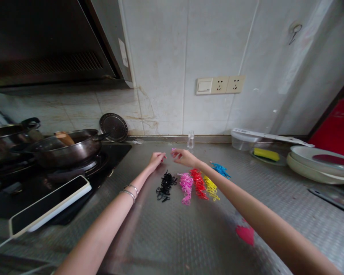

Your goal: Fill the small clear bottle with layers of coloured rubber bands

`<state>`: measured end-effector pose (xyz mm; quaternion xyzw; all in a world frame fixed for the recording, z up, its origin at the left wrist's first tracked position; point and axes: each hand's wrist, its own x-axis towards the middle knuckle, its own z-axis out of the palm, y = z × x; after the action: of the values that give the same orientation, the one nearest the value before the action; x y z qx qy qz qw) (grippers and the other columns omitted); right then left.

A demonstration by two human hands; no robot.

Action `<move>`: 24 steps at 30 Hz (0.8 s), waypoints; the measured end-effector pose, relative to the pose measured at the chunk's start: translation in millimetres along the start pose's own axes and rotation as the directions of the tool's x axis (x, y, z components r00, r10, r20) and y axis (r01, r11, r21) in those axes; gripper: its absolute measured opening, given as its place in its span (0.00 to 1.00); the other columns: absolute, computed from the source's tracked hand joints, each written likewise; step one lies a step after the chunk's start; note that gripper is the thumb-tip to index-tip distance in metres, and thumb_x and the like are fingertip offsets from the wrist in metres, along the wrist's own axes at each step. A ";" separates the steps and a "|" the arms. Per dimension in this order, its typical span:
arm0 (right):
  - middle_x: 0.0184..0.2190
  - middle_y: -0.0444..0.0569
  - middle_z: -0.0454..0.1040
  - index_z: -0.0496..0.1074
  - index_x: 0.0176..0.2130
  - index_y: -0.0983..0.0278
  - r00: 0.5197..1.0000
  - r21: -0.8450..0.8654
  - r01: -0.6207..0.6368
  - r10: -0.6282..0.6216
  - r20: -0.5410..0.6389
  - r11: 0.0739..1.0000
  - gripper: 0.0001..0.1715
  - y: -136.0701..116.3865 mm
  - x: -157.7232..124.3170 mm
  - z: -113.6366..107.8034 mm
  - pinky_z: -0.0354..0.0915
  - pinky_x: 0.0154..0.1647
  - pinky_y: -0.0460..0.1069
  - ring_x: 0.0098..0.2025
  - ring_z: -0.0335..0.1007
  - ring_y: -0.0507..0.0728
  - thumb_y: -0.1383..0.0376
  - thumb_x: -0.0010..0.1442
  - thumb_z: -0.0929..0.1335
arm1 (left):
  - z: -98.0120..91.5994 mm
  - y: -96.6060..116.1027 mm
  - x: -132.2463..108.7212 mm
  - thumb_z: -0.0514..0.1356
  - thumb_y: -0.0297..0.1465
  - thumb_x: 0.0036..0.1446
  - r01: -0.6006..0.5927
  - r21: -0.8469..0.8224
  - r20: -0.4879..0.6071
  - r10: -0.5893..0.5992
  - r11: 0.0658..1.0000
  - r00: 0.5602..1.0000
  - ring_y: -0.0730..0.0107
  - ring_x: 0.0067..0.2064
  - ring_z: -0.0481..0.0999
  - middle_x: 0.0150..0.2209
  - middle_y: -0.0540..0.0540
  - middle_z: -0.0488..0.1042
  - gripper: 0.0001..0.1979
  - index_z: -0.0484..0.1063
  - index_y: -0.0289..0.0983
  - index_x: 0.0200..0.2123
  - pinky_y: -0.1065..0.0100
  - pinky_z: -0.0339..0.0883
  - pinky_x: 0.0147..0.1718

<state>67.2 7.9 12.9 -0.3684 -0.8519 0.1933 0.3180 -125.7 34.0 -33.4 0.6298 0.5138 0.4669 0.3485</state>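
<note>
My left hand (157, 158) is closed in a pinch behind the pile of small black elastic bands (166, 186); whatever its fingers hold, if anything, is too small to make out. Just to the right, my right hand (182, 156) pinches something small and pinkish-purple (173, 150) at its fingertips. The two hands are close together but apart. Piles of pink bands (186, 187), red bands (199, 184) and yellow bands (211, 188) lie in a row beside the black ones. Blue bands (221, 169) sit beyond my right forearm. Behind the hands stands a small clear glass bottle (190, 140).
At left, a phone-like device (50, 206) lies beside the stove with a pan (74, 147) and a pot (5, 131). A round dark lid (114, 127) leans on the wall. Right: a plastic tub (242, 140), yellow sponge (266, 154), stacked bowls (318, 168) and cleaver-like blade (332, 200).
</note>
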 end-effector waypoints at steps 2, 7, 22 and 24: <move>0.34 0.48 0.70 0.68 0.42 0.66 0.952 -0.035 -0.114 0.099 -0.291 0.993 0.18 19.4 5.2 -15.5 0.62 0.36 0.46 0.31 0.65 0.51 0.67 0.47 0.65 | 0.2 0.5 0.0 0.53 0.39 0.49 0.004 -0.011 0.003 -0.004 1.000 1.000 0.82 0.15 0.54 0.14 0.54 0.59 0.16 0.70 0.31 0.22 0.76 0.46 0.15; 0.41 0.55 0.66 0.64 0.45 0.65 0.740 -0.092 -0.409 0.270 -0.616 0.908 0.26 70.4 12.6 -44.0 0.61 0.41 0.53 0.41 0.64 0.59 0.61 0.45 0.66 | -0.2 1.6 0.5 0.53 0.39 0.49 0.019 -0.037 0.022 -0.018 0.999 1.000 0.84 0.14 0.51 0.14 0.54 0.58 0.16 0.70 0.31 0.23 0.76 0.42 0.14; 0.48 0.61 0.65 0.52 0.53 0.68 0.747 -0.009 -0.535 0.469 -0.471 0.845 0.41 127.8 64.3 -32.1 0.58 0.46 0.52 0.49 0.63 0.62 0.61 0.42 0.69 | -3.5 1.6 2.9 0.55 0.37 0.47 0.110 -0.183 -0.005 -0.113 0.977 0.994 0.85 0.13 0.49 0.15 0.54 0.58 0.13 0.68 0.31 0.22 0.75 0.37 0.13; 0.45 0.61 0.67 0.54 0.52 0.67 0.749 -0.010 -0.524 0.456 -0.481 0.851 0.38 128.9 65.0 -28.2 0.60 0.44 0.52 0.47 0.65 0.63 0.63 0.43 0.69 | -4.1 0.8 3.4 0.55 0.36 0.47 0.112 -0.211 -0.011 -0.118 0.971 0.993 0.86 0.13 0.48 0.15 0.54 0.58 0.13 0.68 0.31 0.22 0.75 0.36 0.13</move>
<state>117.4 143.7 -13.4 -0.6363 -0.6359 0.1149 0.4214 -129.2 36.9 -30.6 0.5530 0.5013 0.5051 0.4334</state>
